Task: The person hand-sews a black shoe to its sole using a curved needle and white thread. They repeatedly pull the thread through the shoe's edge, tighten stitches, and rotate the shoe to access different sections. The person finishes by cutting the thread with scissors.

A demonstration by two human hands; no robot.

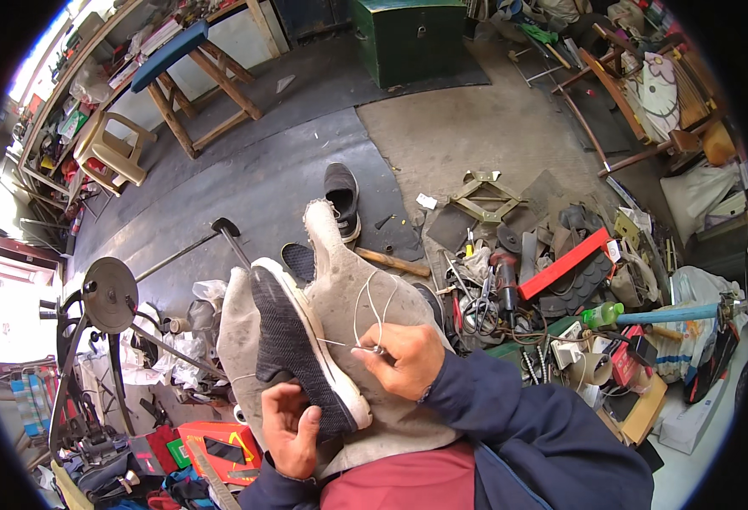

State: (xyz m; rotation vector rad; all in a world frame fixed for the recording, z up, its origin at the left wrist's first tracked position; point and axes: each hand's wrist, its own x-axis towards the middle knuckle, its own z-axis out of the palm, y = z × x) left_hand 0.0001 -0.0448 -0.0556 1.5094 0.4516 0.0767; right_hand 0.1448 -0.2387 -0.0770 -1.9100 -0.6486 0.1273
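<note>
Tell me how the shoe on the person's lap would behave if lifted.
The shoe would probably give at its upper, which looks like textured fabric. Its thick pale sole should hold shape better. Lifting might drag the white thread, which runs from the sole to the right hand.

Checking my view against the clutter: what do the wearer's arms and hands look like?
The left hand and right hand are bare, without gloves. The right sleeve is long, dark navy and creased; the left sleeve, only partly in view, is navy too.
</note>
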